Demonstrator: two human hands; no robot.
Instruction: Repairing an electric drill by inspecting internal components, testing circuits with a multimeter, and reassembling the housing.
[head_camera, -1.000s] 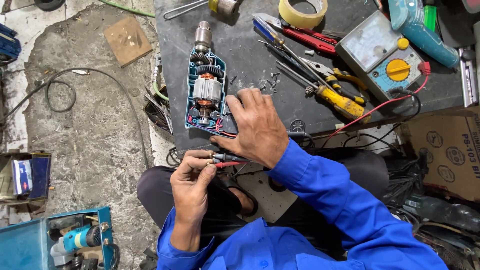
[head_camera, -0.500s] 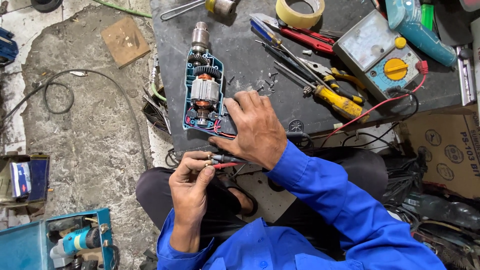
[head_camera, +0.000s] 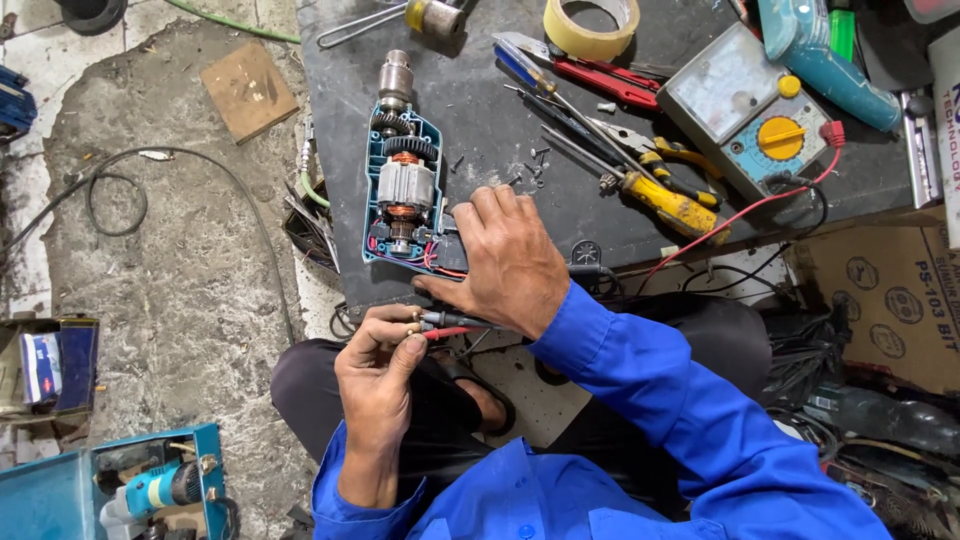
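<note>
Two hands work at the near edge of the dark surface (head_camera: 480, 120). Our left hand (head_camera: 383, 362) is closed, and its fingertips pinch the tips of the red and black probes (head_camera: 440, 323) just below the edge. Our right hand (head_camera: 505, 262) lies with fingers half spread over the lower end of the opened drill (head_camera: 403, 190), pressing on it; we cannot tell if it grips anything under the palm. The drill lies on the surface with its teal shell open, the motor visible, and the chuck pointing away from us. To the right of it we see small screws (head_camera: 535, 165), then screwdrivers and yellow pliers (head_camera: 668, 200), and further right the analog meter (head_camera: 752, 115) with a yellow dial. A roll of tape (head_camera: 590, 25) lies at the far edge.
</note>
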